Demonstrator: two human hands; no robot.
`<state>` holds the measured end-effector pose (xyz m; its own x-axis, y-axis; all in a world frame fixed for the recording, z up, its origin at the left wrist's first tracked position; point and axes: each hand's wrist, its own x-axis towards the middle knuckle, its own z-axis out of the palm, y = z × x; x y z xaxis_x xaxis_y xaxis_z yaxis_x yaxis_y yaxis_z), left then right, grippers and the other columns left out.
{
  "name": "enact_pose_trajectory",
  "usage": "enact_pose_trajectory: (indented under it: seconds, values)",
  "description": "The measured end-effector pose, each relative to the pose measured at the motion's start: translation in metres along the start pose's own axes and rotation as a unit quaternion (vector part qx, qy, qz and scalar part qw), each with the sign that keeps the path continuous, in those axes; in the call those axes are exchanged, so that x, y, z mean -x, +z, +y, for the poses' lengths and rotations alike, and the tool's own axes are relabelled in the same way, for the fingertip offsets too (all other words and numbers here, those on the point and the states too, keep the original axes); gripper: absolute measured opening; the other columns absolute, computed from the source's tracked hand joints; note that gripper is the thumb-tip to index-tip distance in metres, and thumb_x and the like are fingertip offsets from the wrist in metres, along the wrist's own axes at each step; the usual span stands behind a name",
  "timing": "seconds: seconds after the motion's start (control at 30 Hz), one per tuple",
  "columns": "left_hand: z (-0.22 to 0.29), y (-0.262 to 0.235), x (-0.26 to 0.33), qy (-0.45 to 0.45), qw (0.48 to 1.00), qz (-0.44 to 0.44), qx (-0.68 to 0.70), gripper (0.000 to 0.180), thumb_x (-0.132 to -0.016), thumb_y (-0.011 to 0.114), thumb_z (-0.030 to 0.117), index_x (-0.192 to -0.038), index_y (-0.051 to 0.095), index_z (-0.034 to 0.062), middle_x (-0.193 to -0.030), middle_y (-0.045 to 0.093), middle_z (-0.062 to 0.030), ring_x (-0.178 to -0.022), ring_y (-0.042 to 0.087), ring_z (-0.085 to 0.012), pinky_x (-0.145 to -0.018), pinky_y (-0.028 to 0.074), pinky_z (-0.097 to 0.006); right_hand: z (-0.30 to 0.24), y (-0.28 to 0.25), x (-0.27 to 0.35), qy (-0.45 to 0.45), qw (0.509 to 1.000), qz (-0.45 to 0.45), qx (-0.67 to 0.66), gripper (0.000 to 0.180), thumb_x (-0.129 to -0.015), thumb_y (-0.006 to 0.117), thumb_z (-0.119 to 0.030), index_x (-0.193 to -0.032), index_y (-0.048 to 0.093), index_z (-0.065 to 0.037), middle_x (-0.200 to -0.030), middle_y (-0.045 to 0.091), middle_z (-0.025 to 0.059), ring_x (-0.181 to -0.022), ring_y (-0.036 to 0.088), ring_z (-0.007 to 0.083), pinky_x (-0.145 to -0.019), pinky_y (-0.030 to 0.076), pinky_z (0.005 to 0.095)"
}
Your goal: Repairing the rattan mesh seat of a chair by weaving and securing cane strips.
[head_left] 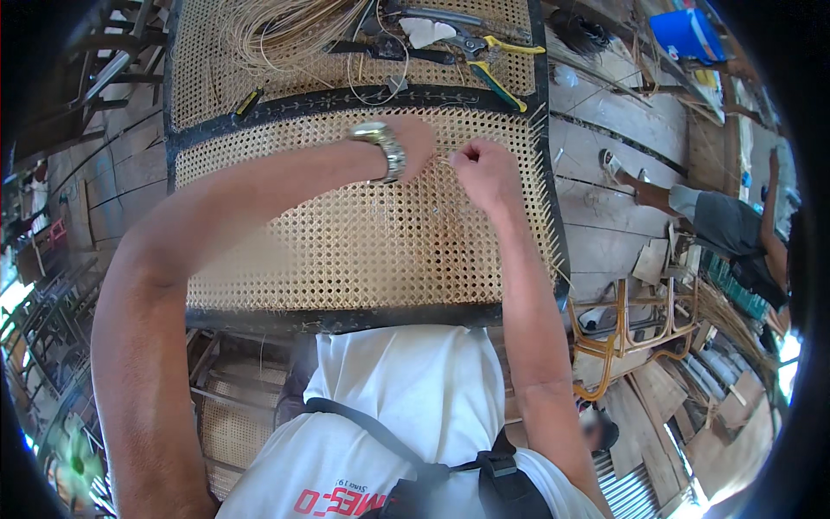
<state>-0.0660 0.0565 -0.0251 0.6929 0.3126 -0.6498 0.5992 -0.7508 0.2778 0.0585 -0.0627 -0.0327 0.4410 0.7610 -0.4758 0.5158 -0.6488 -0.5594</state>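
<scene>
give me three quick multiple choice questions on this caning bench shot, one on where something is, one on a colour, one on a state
1. Where do the pliers lie?
A. on the far part of the woven cane panel
B. on the plank floor
C. in the blue tub

2. What colour are the pliers' handles?
A. red
B. yellow
C. white

3. How is the right hand?
A. flat and open on the panel
B. off the panel, hanging free
C. closed, pinching a thin cane strand

Answers: 1 A, they rest beyond the black crossbar near the loose cane coil. 2 B, both handles show yellow. 3 C, its fingers are curled shut at the strand, next to the left hand with the wristwatch.
</scene>
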Motion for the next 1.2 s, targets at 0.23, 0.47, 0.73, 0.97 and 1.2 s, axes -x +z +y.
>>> enact_pose_trajectory:
  seconds: [0.23,0.47,0.73,0.97,1.2]
  values:
    - [-0.026,0.004,-0.01,-0.063,0.958,-0.077,0.269,0.05,-0.098,0.059,0.047,-0.077,0.071,0.0033,-0.062,0.068,-0.0068,-0.05,0.064,-0.0135,-0.051,0.054,-0.03,0.001,0.012,0.004,-0.079,0.993,0.033,0.084,0.019,-0.089,0.067,-0.027,-0.087,0.073,-0.01,-0.105,0.065,0.0131,-0.1,0.064,0.0314,-0.088,0.049,0.0488]
    - [-0.109,-0.005,0.006,0.142,0.89,0.319,-0.294,0.043,-0.09,0.066,0.052,-0.074,0.066,0.0119,-0.056,0.052,-0.0007,-0.058,0.061,-0.0164,-0.05,0.045,-0.035,-0.003,0.028,0.019,-0.067,0.993,0.079,0.063,0.014,-0.084,0.071,-0.02,-0.09,0.073,-0.008,-0.11,0.061,0.0136,-0.109,0.058,0.0332,-0.096,0.045,0.0527]
    - [-0.064,-0.088,0.056,0.038,0.975,0.218,0.024,0.047,-0.089,0.065,0.054,-0.078,0.065,0.0086,-0.067,0.063,-0.0058,-0.065,0.063,-0.0226,-0.059,0.046,-0.037,-0.011,0.03,-0.007,-0.126,0.899,-0.076,-0.413,0.025,-0.094,0.069,-0.024,-0.106,0.07,-0.003,-0.109,0.068,0.01,-0.097,0.063,0.0217,-0.084,0.05,0.0392]
    - [-0.048,-0.034,0.021,0.009,0.999,0.031,-0.009,0.035,-0.1,0.053,0.043,-0.102,0.069,0.0115,-0.08,0.07,-0.0125,-0.071,0.069,-0.0291,-0.063,0.052,-0.044,0.016,0.021,-0.016,-0.139,0.984,0.089,-0.064,0.015,-0.086,0.066,-0.014,-0.08,0.073,-0.002,-0.092,0.063,0.0184,-0.085,0.061,0.0312,-0.081,0.05,0.0403]
    - [-0.017,-0.026,0.01,-0.013,0.991,0.007,-0.131,0.02,-0.09,0.064,0.023,-0.099,0.074,0.0085,-0.084,0.073,-0.0162,-0.081,0.074,-0.0301,-0.07,0.058,-0.044,-0.003,0.007,-0.007,-0.05,0.996,0.064,-0.04,0.014,-0.08,0.065,-0.012,-0.078,0.071,0.0,-0.098,0.061,0.0221,-0.09,0.062,0.0344,-0.084,0.051,0.0429]
